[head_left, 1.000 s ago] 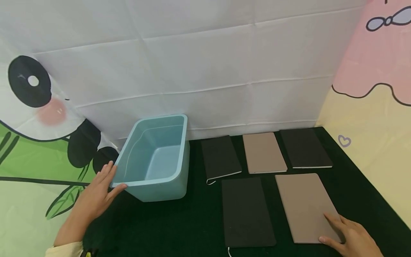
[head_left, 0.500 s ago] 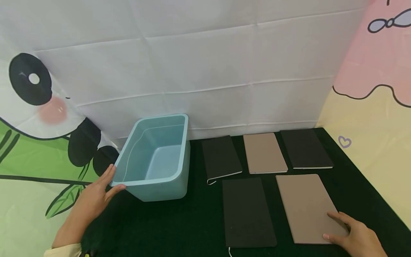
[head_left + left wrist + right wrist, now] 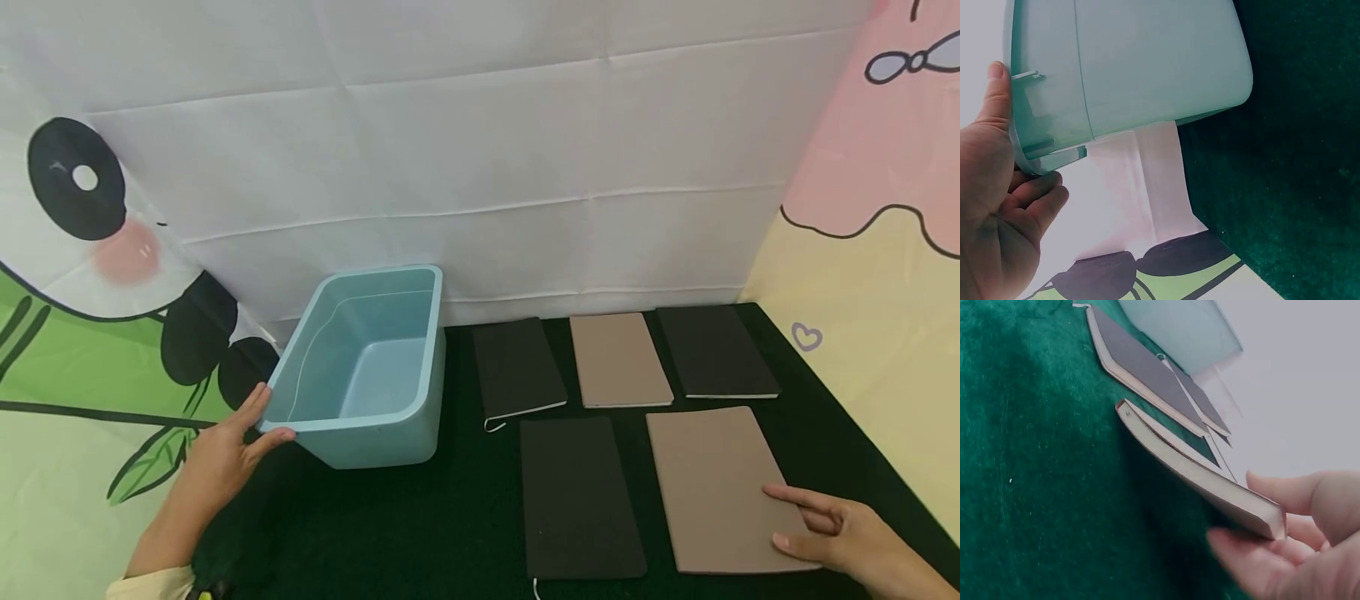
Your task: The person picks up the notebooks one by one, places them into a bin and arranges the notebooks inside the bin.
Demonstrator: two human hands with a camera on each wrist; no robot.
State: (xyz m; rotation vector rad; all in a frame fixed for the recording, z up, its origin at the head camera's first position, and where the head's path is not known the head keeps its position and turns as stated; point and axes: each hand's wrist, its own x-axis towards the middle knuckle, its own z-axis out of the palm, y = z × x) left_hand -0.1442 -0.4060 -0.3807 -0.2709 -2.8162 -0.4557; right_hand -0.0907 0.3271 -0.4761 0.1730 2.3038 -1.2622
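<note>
My left hand (image 3: 225,454) grips the near left corner of a light blue plastic tub (image 3: 382,442). In the left wrist view its thumb lies on the rim and its fingers curl round the corner. The tub holds nothing. At the lower right, my right hand (image 3: 843,529) pinches the right edge of a large beige notebook (image 3: 720,492) between thumb and fingers. In the right wrist view that notebook (image 3: 1191,472) bends upward, its gripped end raised above the cloth. A black notebook (image 3: 581,500) with a white ribbon marker lies flat to its left.
Behind these lie a small black notebook (image 3: 517,367) with a ribbon, a smaller beige notebook (image 3: 621,358) and another black notebook (image 3: 716,350). Dark green cloth (image 3: 360,533) covers the table. A white curtain (image 3: 480,167) hangs close behind; printed cartoon sheets flank both sides.
The right hand has shifted a little rightward and its grip has lifted the large beige notebook's right edge. My left hand stays on the tub's corner.
</note>
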